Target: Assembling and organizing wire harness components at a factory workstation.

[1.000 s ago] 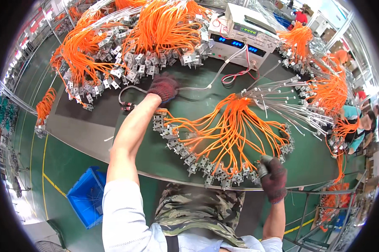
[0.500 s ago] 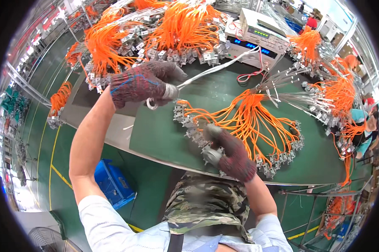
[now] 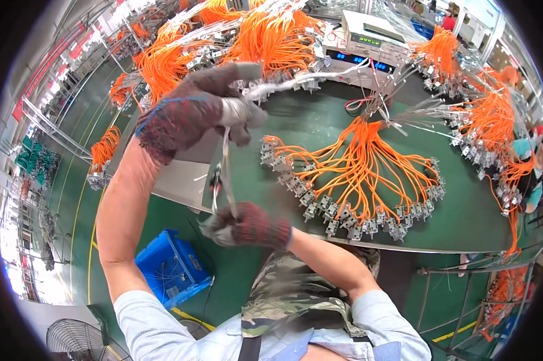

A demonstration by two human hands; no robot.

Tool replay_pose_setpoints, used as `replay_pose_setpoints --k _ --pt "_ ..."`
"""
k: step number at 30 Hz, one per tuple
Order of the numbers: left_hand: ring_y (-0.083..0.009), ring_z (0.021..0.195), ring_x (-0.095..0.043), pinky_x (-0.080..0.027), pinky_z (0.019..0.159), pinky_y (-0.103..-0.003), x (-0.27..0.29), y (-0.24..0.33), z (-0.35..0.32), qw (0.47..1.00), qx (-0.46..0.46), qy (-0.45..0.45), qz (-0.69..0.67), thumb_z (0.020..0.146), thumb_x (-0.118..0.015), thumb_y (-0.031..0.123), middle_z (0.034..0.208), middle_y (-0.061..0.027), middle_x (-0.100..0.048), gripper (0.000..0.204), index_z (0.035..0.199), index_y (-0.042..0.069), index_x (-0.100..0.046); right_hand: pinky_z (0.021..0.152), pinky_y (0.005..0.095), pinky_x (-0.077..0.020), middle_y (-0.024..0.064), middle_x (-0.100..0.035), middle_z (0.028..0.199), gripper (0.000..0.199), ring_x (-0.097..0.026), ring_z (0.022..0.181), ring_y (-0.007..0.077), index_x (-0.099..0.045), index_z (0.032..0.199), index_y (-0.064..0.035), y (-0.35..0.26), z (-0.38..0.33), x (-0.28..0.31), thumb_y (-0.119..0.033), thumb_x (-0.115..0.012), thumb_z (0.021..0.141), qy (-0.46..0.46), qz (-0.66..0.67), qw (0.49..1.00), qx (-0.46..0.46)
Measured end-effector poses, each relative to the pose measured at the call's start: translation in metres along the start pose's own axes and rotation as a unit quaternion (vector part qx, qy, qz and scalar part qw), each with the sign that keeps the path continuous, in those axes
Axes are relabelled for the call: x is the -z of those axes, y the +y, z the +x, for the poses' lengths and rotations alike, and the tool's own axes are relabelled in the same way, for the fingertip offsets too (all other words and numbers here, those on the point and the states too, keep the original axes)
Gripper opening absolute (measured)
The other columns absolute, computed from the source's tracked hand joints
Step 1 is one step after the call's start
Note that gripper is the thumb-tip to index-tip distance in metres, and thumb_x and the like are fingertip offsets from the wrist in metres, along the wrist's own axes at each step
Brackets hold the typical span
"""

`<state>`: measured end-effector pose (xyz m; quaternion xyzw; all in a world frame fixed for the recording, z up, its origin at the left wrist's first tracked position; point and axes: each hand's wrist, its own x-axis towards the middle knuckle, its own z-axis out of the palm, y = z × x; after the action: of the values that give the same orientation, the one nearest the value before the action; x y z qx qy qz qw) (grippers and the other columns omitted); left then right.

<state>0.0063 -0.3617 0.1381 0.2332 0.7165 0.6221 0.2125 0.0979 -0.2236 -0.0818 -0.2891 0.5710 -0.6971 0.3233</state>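
Note:
My left hand (image 3: 184, 114), in a dark red and grey knit glove, is raised above the left part of the table and closed round a white wire lead (image 3: 289, 81). That lead runs back to the instruments. Below the left hand its loose end (image 3: 226, 168) hangs down, blurred, and my right hand (image 3: 250, 227), gloved alike, is closed on it at the table's front edge. To the right lies a fanned bundle of orange cables (image 3: 362, 156), apart from both hands. Grey metal connectors (image 3: 325, 207) tip its cables in an arc along the front.
Two stacked bench instruments (image 3: 374, 45) stand at the back of the green-topped table (image 3: 464, 225). Piles of orange cables (image 3: 271, 36) lie at the back left, others (image 3: 488, 117) at the right. A blue crate (image 3: 174, 268) sits on the floor, near a fan (image 3: 76, 340).
My right hand has left the connectors and moved left to the white lead's hanging end. My left hand still grips the lead. The cable bundle now lies fully uncovered.

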Motion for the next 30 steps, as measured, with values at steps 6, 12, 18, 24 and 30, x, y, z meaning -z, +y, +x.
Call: replay_pose_setpoints --k 6,12,18,24,30 --pt "-0.0216 0.098 -0.073 -0.064 0.084 -0.043 0.026 -0.054 0.04 0.983 -0.05 0.138 -0.112 0.098 -0.074 0.022 0.121 -0.0086 -0.073 0.054 0.145 0.003 -0.057 0.093 0.0337 -0.0564 0.0061 -0.079 0.111 0.033 -0.07 0.101 0.0131 -0.078 0.12 -0.0068 0.015 -0.14 0.032 -0.02 -0.083 0.09 0.057 -0.015 0.997 -0.044" --pt "-0.0246 0.101 -0.073 -0.062 0.092 -0.042 0.016 -0.155 0.116 0.952 -0.087 0.121 -0.268 0.103 -0.071 0.014 0.119 -0.0099 -0.073 0.031 0.131 0.005 -0.063 0.087 0.0362 -0.0568 0.004 -0.079 0.101 0.037 -0.068 0.091 0.013 -0.076 0.117 -0.0037 -0.008 -0.279 0.046 -0.027 -0.086 0.089 0.166 0.014 0.949 -0.268" --pt "-0.0262 0.107 -0.073 -0.061 0.094 -0.042 -0.07 -0.235 0.174 0.918 0.037 0.044 -0.393 0.106 -0.067 0.014 0.121 -0.0113 -0.074 0.024 0.126 0.001 -0.07 0.075 0.0351 -0.0624 0.0114 -0.078 0.109 0.036 -0.076 0.089 0.0196 -0.072 0.121 -0.0039 -0.007 -0.393 0.037 -0.022 -0.082 0.092 0.45 0.122 0.877 -0.117" --pt "-0.0246 0.121 -0.071 -0.059 0.099 -0.039 -0.203 -0.206 0.16 0.964 0.07 -0.044 -0.255 0.105 -0.067 0.029 0.138 -0.0115 -0.068 0.05 0.147 0.003 -0.058 0.067 0.0372 -0.063 0.0104 -0.074 0.097 0.037 -0.075 0.083 0.023 -0.067 0.122 -0.0023 -0.053 -0.416 0.07 -0.035 -0.067 0.105 0.721 0.18 0.662 0.1" --pt "-0.0181 0.114 -0.065 -0.057 0.089 -0.034 -0.323 -0.171 0.104 0.994 0.005 -0.079 -0.07 0.103 -0.073 0.025 0.132 -0.0104 -0.067 0.061 0.154 0.002 -0.049 0.076 0.0402 -0.0644 0.0119 -0.077 0.105 0.042 -0.077 0.089 0.027 -0.069 0.128 -0.003 -0.055 -0.434 0.11 -0.04 -0.062 0.107 0.671 0.193 0.69 0.189"
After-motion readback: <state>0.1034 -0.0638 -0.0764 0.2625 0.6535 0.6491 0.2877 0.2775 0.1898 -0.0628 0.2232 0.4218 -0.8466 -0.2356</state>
